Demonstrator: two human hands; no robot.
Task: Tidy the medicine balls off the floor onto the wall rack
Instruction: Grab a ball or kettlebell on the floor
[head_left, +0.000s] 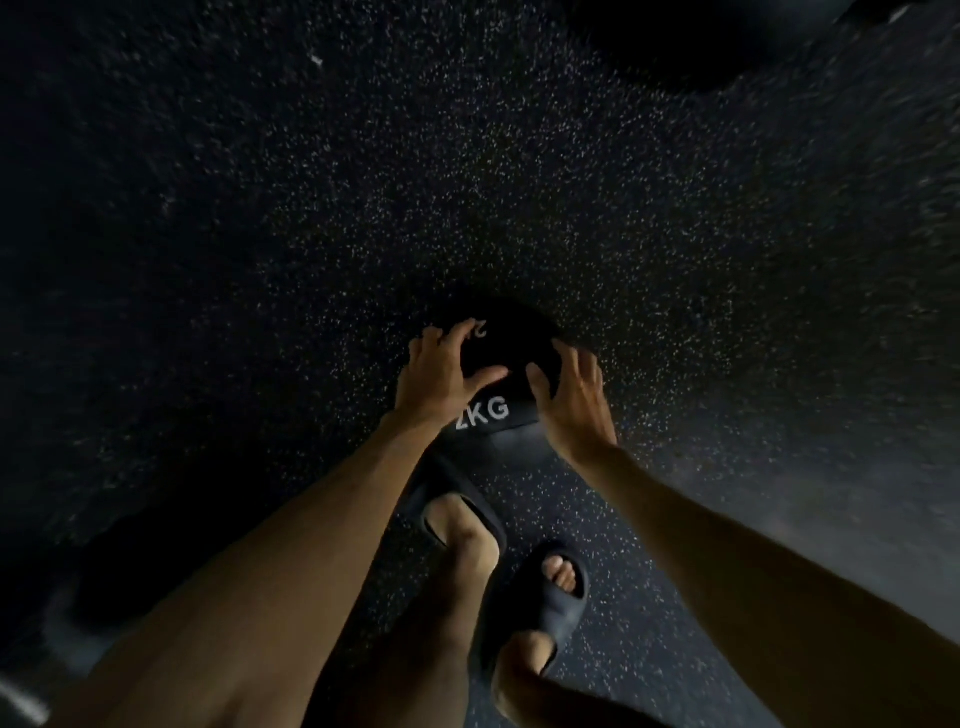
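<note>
Clasping a black medicine ball (511, 358) between the left hand (447, 371) and the right hand (571, 397). On the left, curled over the upper flank, thumb laid across the front; on the right, spread wide and bent against the other flank, thumb pointing up the face. Neither clenched tight, both moulded to the curve, holding nothing else. Hard to tell whether lifted or resting on the floor (260, 234); sitting low, just ahead of the feet, at the toe of the left slide (467, 514).

Marked 2KG in pale letters, with a second 2 half hidden by the left fingertips (457, 332). Probably light enough for 1 hand, yet round and likely smooth-skinned, so liable to roll or slip from a 1-sided hold. Best taken as here: opposite flanks, palms a little under the widest part, squeezing inward. Probably firm, with little give, and not fragile.

Around it, only dark flooring flecked with white. Further back, the right slide (540, 597), apart from the ball. At the top edge, a large dark rounded shape (675, 47), possibly another ball, too dim to say. No wall rack in view, so no judging the route there. Nearest hazard: the left foot's toes, should the ball drop.
</note>
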